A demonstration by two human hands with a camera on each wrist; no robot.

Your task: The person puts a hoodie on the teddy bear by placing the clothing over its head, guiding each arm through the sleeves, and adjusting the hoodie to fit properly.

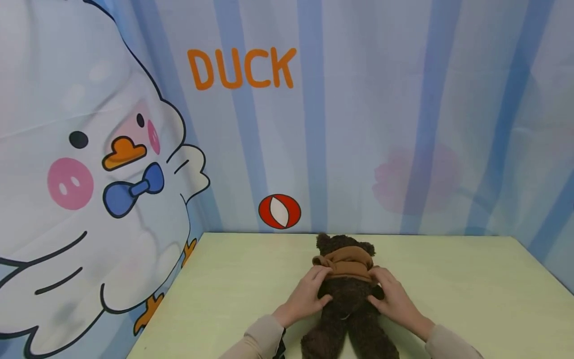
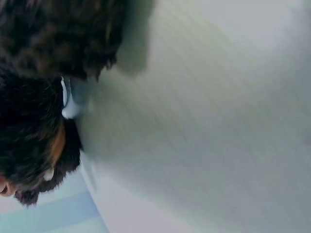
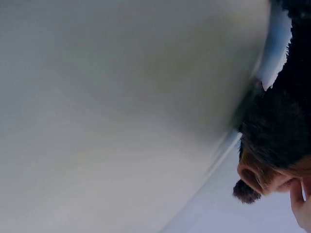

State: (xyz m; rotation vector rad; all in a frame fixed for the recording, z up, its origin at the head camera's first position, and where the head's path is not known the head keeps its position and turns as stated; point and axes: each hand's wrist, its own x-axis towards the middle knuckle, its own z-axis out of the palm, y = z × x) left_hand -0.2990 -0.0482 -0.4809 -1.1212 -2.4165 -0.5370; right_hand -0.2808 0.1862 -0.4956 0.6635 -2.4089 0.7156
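Note:
A dark brown teddy bear (image 1: pixel 347 294) lies on the table, its head toward the far edge and its legs toward me. Brown cloth (image 1: pixel 350 262) wraps its neck and upper body. My left hand (image 1: pixel 305 295) holds the bear's left-hand side in the head view, fingertips at the cloth's lower edge and thumb lower on the fur. Opposite it, my right hand (image 1: pixel 396 299) grips the other side in the same way. Dark fur (image 2: pixel 53 34) fills the upper left of the left wrist view. In the right wrist view, fingertips touch the brown cloth (image 3: pixel 262 177).
The pale yellow-green table (image 1: pixel 242 269) reaches back to a blue striped curtain (image 1: pixel 358 99). A large white cartoon duck (image 1: pixel 54 109) is printed on the left-hand cloth. Behind the bear, a red and white ball (image 1: pixel 280 211) is printed just above the table's back edge.

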